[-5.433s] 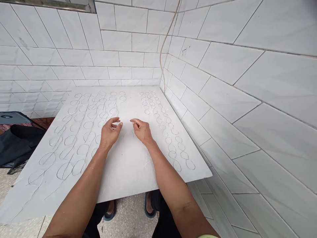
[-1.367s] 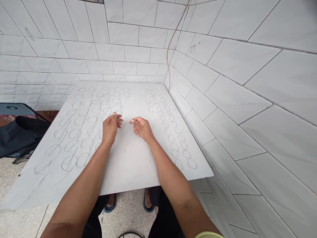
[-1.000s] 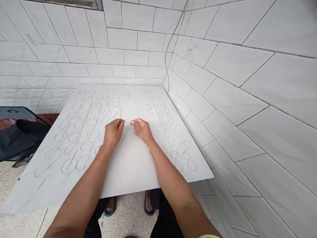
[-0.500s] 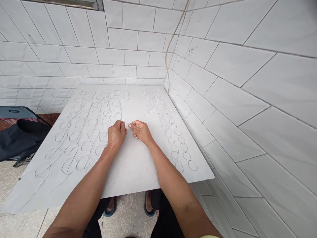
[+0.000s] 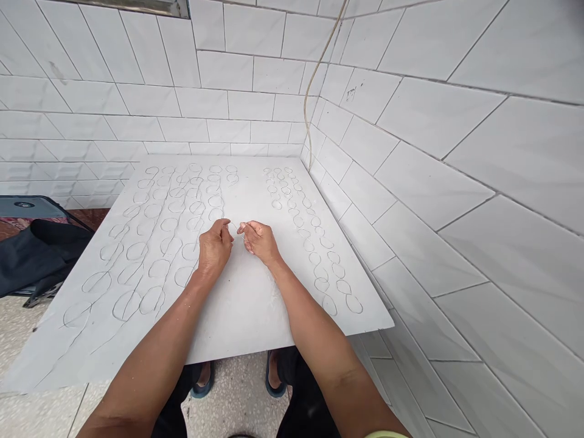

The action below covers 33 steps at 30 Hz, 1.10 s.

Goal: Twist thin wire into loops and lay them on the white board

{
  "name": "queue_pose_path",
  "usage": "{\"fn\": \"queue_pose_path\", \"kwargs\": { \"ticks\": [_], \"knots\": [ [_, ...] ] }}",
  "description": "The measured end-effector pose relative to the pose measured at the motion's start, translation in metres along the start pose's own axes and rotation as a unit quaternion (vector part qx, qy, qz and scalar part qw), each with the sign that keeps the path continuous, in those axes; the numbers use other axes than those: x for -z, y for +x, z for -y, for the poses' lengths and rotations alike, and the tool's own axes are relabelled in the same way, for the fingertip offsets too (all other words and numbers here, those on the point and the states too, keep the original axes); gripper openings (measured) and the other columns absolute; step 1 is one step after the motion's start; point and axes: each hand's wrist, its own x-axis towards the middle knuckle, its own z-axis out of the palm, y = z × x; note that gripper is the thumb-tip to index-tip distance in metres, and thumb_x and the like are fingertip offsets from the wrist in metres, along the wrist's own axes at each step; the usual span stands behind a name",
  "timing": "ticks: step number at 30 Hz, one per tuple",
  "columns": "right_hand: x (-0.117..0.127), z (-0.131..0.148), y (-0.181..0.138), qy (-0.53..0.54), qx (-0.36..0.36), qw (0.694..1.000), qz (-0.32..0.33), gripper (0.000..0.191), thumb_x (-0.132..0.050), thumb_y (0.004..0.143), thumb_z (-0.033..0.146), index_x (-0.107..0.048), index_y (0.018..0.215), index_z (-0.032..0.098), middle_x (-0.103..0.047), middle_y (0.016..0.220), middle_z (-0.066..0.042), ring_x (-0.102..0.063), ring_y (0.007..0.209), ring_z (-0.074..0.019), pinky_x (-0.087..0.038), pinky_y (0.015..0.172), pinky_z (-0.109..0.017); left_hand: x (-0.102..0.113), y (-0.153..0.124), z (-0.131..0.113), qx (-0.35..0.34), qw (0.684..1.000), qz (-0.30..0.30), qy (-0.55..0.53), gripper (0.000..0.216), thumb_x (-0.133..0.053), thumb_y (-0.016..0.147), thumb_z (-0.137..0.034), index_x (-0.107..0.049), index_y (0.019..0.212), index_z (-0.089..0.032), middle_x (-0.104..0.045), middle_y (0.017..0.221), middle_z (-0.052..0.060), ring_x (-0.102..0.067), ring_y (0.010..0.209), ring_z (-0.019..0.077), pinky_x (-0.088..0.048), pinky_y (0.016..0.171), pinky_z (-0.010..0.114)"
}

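Note:
A large white board (image 5: 237,316) lies flat in front of me, covered with rows of thin wire loops. Larger loops (image 5: 150,240) fill its left half and smaller loops (image 5: 303,234) run down its right side. My left hand (image 5: 213,248) and my right hand (image 5: 261,241) meet over the middle of the board, fingertips pinched together. Between them runs a thin piece of wire (image 5: 235,229), gripped by both hands and barely visible.
White tiled walls close in behind and on the right, with a thin cord (image 5: 314,79) hanging in the corner. A dark bag (image 5: 31,255) lies on the floor to the left. My feet in sandals (image 5: 203,380) show under the board's near edge.
My hands have come closer together, from apart with looser fingers to fingertips nearly touching. The view shifted slightly; the loops on the board have not moved.

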Motion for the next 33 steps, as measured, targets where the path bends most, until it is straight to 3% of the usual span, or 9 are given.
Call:
{"fn": "queue_pose_path", "kwargs": {
  "ticks": [9,17,24,33],
  "knots": [
    [-0.005,-0.005,0.001,-0.011,-0.019,1.000,-0.007,0.044,-0.059,0.092,0.061,-0.058,0.075,0.020,-0.043,0.049,0.007,-0.041,0.041,-0.0088,-0.030,0.039,-0.022,-0.002,0.000,0.000,0.011,1.000,-0.006,-0.006,0.029,-0.045,0.098,-0.032,-0.069,0.109,-0.021,-0.062,0.065,0.000,-0.055,0.047,0.0137,-0.045,0.053,0.027],
    [0.000,0.003,-0.003,-0.018,0.001,1.000,0.014,0.052,-0.048,0.094,0.070,-0.062,0.088,0.020,-0.045,0.049,0.006,-0.041,0.041,-0.0101,-0.032,0.039,-0.022,-0.001,0.000,-0.001,0.011,1.000,-0.006,-0.015,0.029,-0.049,0.096,-0.037,-0.070,0.109,-0.022,-0.062,0.063,0.000,-0.058,0.052,0.0156,-0.048,0.060,0.028],
    [0.001,-0.001,0.000,-0.042,0.021,0.999,-0.024,0.044,-0.047,0.098,0.063,-0.057,0.085,0.023,-0.044,0.048,0.007,-0.040,0.041,-0.0104,-0.032,0.041,-0.022,-0.001,0.001,-0.001,0.004,1.000,-0.021,0.013,0.029,-0.049,0.096,-0.037,-0.072,0.106,-0.022,-0.055,0.057,-0.002,-0.052,0.052,0.0162,-0.042,0.059,0.029],
    [-0.024,-0.010,-0.005,-0.032,0.040,0.995,-0.089,0.044,-0.044,0.100,0.063,-0.055,0.085,0.023,-0.042,0.054,0.007,-0.044,0.045,-0.0106,-0.040,0.048,-0.024,-0.011,-0.004,-0.006,0.099,0.987,-0.073,-0.107,0.025,-0.051,0.094,-0.038,-0.067,0.103,-0.022,-0.060,0.066,0.000,-0.055,0.054,0.0166,-0.045,0.057,0.030]
  ]
}}
